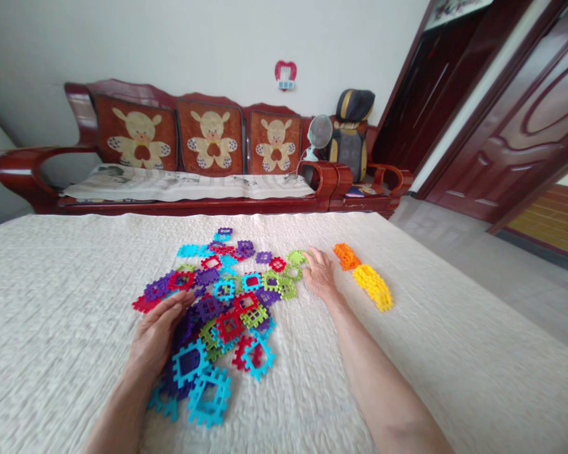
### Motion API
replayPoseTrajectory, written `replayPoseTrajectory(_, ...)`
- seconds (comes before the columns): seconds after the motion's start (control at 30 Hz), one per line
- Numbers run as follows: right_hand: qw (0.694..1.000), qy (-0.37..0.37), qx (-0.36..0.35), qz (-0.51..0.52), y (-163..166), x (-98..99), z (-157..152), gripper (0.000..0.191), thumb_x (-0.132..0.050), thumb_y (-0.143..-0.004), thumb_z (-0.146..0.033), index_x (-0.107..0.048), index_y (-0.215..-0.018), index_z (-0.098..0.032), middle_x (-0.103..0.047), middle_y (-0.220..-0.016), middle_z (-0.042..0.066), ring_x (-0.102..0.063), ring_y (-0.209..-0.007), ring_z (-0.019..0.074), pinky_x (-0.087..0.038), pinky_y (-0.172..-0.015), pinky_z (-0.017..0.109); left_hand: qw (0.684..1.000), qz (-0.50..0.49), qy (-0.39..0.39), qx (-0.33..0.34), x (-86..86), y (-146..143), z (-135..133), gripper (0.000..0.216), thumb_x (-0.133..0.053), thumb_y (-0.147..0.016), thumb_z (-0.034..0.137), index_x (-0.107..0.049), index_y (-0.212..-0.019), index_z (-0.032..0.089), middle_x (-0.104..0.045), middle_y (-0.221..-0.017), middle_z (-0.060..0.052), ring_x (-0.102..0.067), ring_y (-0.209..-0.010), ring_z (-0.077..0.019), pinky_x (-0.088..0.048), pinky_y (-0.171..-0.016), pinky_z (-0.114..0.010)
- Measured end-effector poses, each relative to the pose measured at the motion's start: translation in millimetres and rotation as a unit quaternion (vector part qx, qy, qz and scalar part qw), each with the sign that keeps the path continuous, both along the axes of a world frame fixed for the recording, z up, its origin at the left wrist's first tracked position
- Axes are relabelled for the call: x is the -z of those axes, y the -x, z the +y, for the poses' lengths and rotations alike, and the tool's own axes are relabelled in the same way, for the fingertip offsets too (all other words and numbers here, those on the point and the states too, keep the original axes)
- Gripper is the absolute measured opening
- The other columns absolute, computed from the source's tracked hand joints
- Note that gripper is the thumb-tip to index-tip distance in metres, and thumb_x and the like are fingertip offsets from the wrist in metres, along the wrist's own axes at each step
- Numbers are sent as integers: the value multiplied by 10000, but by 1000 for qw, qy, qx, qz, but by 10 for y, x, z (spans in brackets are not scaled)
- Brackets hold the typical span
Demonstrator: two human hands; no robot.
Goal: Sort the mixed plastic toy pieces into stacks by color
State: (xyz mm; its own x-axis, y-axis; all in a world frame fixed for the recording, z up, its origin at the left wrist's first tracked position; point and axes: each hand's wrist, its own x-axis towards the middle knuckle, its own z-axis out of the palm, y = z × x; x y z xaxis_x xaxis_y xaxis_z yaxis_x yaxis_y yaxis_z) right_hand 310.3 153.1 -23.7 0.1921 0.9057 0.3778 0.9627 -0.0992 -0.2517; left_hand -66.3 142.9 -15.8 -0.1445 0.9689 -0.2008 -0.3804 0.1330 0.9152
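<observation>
A loose heap of plastic interlocking tiles in purple, red, blue and green spreads over the white quilted cover [66,284]. My left hand [163,325] rests against the heap's left side, its fingers stretched out beside a purple tile [158,287]. At the heap's right edge, my right hand [320,275] reaches out with extended fingers. Its fingertips meet a green tile [296,256], and another green tile [293,272] lies just below that one. Blue frame-like tiles [209,397] lie nearest me. Further right are a stack of yellow tiles [373,287] and a shorter orange stack [346,256].
Beyond the covered surface stands a wooden sofa [42,167] with bear-patterned cushions [213,135]. A small fan [320,132] and an armchair with a massage cushion [350,148] are to its right. A brown door [520,126] is at the far right.
</observation>
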Motion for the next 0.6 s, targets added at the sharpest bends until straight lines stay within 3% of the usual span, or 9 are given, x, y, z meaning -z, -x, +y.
replayPoseTrajectory(0.13, 998, 21, -56, -12, 14, 29, 13, 452, -366, -884, -193, -620, -1255, -233, -533, -1418, 52, -445, -1268, 260, -332, -1002, 452, 1000, 1, -4, 0, -12, -7, -8, 384, -791, -554, 296, -730, -915, 182, -765, -958, -36, -676, -1040, -222, -367, -1142, -420)
replayPoseTrajectory(0.3, 1000, -3, -15, 19, -6, 83, 26, 422, -386, -869, -183, -650, -1197, -204, -556, -1389, 82, -496, -1227, 266, -324, -1028, 480, 1000, 9, -9, -4, -14, -14, -13, 326, -774, -585, 283, -731, -893, 187, -765, -950, -47, -683, -1034, -235, -401, -1118, -418)
replayPoseTrajectory(0.4, 997, -57, -5, 43, -17, 72, 31, 385, -423, -842, -188, -669, -1138, -189, -593, -1323, 112, -510, -1218, 285, -325, -1052, 508, 1000, 12, -13, -6, -17, -18, -13, 316, -771, -586, 287, -732, -883, 187, -765, -951, -51, -682, -1038, -242, -418, -1104, -414)
replayPoseTrajectory(0.53, 972, -142, -147, 120, 56, -4, -17, 346, -466, -847, -230, -638, -1144, -192, -604, -1278, 117, -529, -1226, 248, -383, -1070, 440, 1000, 14, -15, -7, -25, -20, -14, 309, -765, -581, 287, -732, -871, 186, -765, -932, -51, -685, -1029, -245, -430, -1093, -418)
replayPoseTrajectory(0.6, 953, -132, -229, 151, 134, -37, -77, 341, -492, -879, -293, -608, -1185, -198, -594, -1293, 112, -531, -1234, 233, -402, -1070, 409, 1000, 12, -18, -7, -24, -20, -14, 302, -759, -585, 285, -730, -870, 187, -764, -929, -52, -688, -1020, -245, -437, -1085, -422)
